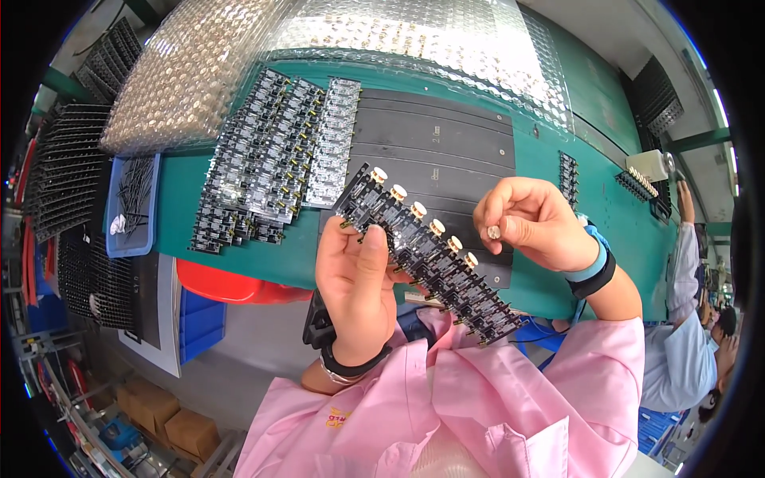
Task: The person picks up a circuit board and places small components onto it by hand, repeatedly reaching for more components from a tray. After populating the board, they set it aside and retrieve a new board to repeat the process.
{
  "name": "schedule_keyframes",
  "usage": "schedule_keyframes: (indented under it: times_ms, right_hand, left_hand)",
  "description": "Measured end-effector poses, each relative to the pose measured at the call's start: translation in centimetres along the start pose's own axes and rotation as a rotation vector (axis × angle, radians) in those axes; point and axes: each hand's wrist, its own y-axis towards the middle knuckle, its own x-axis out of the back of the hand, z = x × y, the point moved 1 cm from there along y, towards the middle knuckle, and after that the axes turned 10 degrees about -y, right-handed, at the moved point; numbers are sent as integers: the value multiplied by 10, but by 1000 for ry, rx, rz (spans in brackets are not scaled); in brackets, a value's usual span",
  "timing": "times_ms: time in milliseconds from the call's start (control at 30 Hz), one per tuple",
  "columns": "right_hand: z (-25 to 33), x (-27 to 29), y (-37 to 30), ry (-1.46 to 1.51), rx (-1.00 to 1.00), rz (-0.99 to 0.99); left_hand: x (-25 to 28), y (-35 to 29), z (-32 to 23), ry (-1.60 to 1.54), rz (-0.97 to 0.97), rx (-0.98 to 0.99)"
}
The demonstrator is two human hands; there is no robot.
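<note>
From where I'm standing, a green worktable (pixel 179 199) is stretching across the view, with sheets of bubble wrap (pixel 187 88) lying over its far side. A black mat (pixel 470 143) is covering the middle, and stacks of circuit-board panels (pixel 263 151) are resting at its left, overlapping one another. Beyond them, a blue tray (pixel 142 248) is holding thin dark pieces.

One long black circuit-board panel (pixel 434 259) is being held up off the table, slanting in front of the person's pink smock. It is looking light and stiff, probably brittle if bent, and its crowded surface is leaving little bare room for fingers; the edges and ends are seeming the safest places to take hold.

The left hand (pixel 358 295) is gripping it near its upper-left end, thumb lying across the face and fingers partly hidden behind. The right hand (pixel 542 231) is hovering just beside the panel, apart from it, its fingertips closing narrowly in a pinch.

Six round discs (pixel 418 209) are standing in a row along the panel's upper edge. Smallest of all, a little round part (pixel 493 233) is sitting in that pinch, likely light and easily dropped, best taken by its rim.
</note>
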Motion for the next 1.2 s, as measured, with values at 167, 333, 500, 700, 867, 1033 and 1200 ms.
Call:
schedule_keyframes:
  times_ms: [167,333,500,700,867,1033,1200]
  right_hand:
    - [1,-6,-3,-3,-32,20]
    - [6,-11,-6,2,-132,-17]
    - [9,-20,-7,-5,-119,0]
    - [12,-25,-6,-110,-109,45]
    - [13,-24,-5,-134,-105,58]
    - [17,-24,-5,-170,-116,53]
    - [22,-22,-6,-200,-102,81]
  left_hand:
    - [0,0,1,-12,16,7]
    - [-1,0,-1,-4,-35,-8]
    - [-1,2,1,0,-101,-25]
    - [-3,2,3,22,-105,0]
    - [-3,1,1,34,-119,4]
    - [-4,2,0,20,-113,15]
    - [-5,2,1,19,-116,10]
